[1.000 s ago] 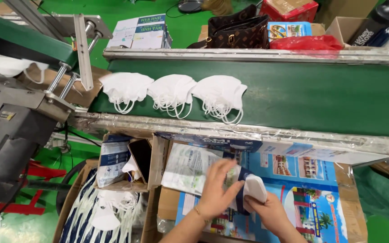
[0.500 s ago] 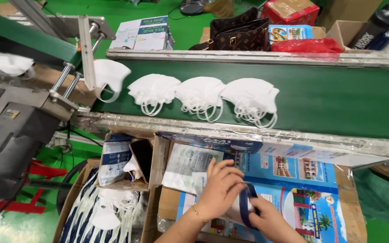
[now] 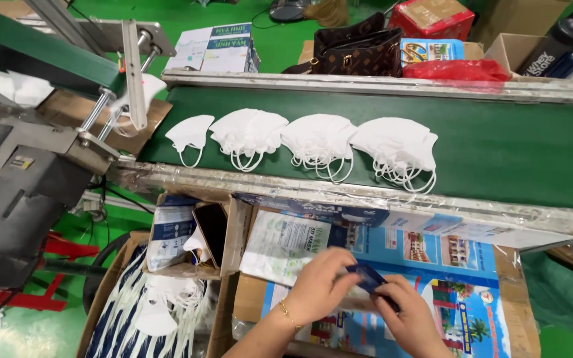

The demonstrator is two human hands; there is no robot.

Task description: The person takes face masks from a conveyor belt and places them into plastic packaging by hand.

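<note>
My left hand [image 3: 319,285] and my right hand [image 3: 412,318] meet over a printed cardboard surface [image 3: 459,292]. Both pinch the dark blue top strip of a clear plastic pouch [image 3: 366,278] that lies flat under them; what the pouch holds is hidden by my fingers. A gold bracelet sits on the left wrist. Just beyond the hands runs a green conveyor belt [image 3: 518,152] carrying three stacks of white face masks [image 3: 396,146] and a single mask [image 3: 190,132] at the left.
A printed packet [image 3: 283,245] lies left of my hands. A carton of loose masks [image 3: 154,311] and a smaller box with a dark phone [image 3: 212,229] stand at lower left. Grey machine housing [image 3: 21,192] is far left. A handbag [image 3: 359,50] and boxes sit behind the belt.
The mask stacks have ridden rightward along the belt, and one more mask has come on at the left. The white bundle seen in my right hand is gone; both hands now press the pouch's blue strip.
</note>
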